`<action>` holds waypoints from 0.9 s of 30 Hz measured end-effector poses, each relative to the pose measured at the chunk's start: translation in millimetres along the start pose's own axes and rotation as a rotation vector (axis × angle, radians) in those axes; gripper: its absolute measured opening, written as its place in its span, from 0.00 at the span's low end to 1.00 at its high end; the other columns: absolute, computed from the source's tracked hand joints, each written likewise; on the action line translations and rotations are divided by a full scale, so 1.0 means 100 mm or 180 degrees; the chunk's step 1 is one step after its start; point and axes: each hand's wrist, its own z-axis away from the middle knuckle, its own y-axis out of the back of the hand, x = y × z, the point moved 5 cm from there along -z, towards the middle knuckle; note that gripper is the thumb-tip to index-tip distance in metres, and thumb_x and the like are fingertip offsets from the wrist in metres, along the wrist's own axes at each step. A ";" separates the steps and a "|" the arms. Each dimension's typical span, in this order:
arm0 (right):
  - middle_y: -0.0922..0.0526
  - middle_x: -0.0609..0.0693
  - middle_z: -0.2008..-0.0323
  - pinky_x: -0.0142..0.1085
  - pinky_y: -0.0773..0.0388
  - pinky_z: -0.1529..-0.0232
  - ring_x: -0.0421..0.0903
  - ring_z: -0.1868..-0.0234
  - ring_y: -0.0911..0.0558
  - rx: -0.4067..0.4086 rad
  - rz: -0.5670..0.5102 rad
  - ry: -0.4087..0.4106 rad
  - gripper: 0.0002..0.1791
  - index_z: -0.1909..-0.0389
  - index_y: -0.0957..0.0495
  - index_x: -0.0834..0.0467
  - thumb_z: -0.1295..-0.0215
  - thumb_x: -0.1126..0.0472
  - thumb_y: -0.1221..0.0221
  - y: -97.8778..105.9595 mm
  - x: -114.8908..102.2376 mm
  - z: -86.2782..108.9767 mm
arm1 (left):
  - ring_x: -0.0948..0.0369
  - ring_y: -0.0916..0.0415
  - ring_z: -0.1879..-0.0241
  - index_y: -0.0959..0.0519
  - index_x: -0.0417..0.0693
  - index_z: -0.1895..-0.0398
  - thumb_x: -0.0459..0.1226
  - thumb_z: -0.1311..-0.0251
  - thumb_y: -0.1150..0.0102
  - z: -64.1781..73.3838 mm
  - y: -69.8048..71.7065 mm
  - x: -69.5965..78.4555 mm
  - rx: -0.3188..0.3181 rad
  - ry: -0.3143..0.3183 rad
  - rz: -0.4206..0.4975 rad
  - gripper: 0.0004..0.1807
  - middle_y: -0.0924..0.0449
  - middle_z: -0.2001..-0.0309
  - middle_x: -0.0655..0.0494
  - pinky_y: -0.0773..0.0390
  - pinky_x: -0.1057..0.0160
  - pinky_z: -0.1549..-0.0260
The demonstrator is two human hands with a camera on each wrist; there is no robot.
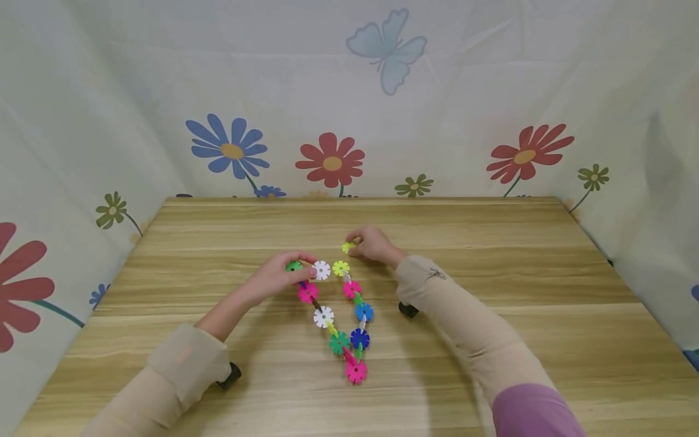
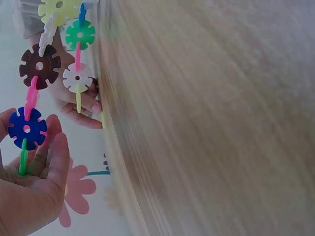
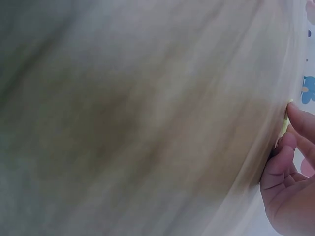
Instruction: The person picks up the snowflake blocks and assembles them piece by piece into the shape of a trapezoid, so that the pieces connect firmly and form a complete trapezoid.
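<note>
A chain of coloured, notched plastic snowflake discs (image 1: 356, 371) forms a narrow V on the table, its point towards me. My left hand (image 1: 275, 278) grips the left end, with a green disc (image 1: 293, 267) at the fingers and a white disc (image 1: 321, 271) by the thumb tip. In the left wrist view, a blue disc (image 2: 27, 129) stands above that hand's fingers. A yellow disc (image 1: 341, 268) tops the right branch. Just beyond it, my right hand (image 1: 377, 244) pinches a loose yellow snowflake disc (image 1: 347, 247), partly covered by the fingers and seen edge-on in the right wrist view.
The wood-grain table (image 1: 218, 224) spreads around the chain on every side. A white curtain (image 1: 464, 91) printed with flowers and a butterfly hangs behind its back edge and along both sides. Dark wrist pieces (image 1: 232, 376) stick out under the sleeves.
</note>
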 end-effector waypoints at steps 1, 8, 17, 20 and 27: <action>0.21 0.57 0.57 0.27 0.29 0.74 0.40 0.72 0.25 0.0009 0.0046 0.0015 0.19 0.54 0.24 0.59 0.49 0.62 0.38 0.00 -0.01 0.00 | 0.60 0.28 0.63 0.27 0.47 0.51 0.49 0.46 0.45 0.00 0.00 0.00 0.0001 -0.0002 -0.0004 0.22 0.23 0.62 0.51 0.25 0.57 0.59; 0.22 0.56 0.60 0.36 0.28 0.59 0.48 0.59 0.25 0.0028 0.0240 0.0097 0.16 0.61 0.25 0.59 0.52 0.63 0.36 0.03 -0.01 0.02 | 0.61 0.28 0.64 0.28 0.47 0.50 0.49 0.46 0.45 -0.01 0.00 -0.02 0.0002 0.0015 0.0020 0.23 0.23 0.62 0.51 0.25 0.55 0.59; 0.30 0.53 0.71 0.30 0.33 0.74 0.45 0.71 0.30 0.0006 0.0266 0.0243 0.16 0.64 0.31 0.60 0.52 0.68 0.37 0.06 0.02 0.12 | 0.60 0.28 0.65 0.29 0.42 0.49 0.43 0.42 0.47 0.10 0.00 0.17 -0.0007 0.0011 0.0020 0.20 0.23 0.62 0.44 0.26 0.52 0.57; 0.33 0.51 0.74 0.28 0.31 0.78 0.43 0.77 0.30 -0.0022 0.0154 0.0243 0.15 0.64 0.32 0.60 0.51 0.71 0.39 0.08 0.03 0.19 | 0.59 0.28 0.64 0.29 0.41 0.50 0.42 0.42 0.47 0.14 0.00 0.26 -0.0005 0.0039 0.0019 0.19 0.23 0.62 0.43 0.26 0.51 0.56; 0.32 0.50 0.81 0.27 0.30 0.82 0.40 0.85 0.28 -0.0077 -0.0175 0.0281 0.11 0.65 0.31 0.62 0.49 0.75 0.43 0.12 0.10 0.35 | 0.60 0.29 0.65 0.29 0.45 0.49 0.46 0.44 0.46 0.06 -0.02 0.11 -0.0004 0.0037 0.0062 0.22 0.23 0.61 0.43 0.26 0.52 0.57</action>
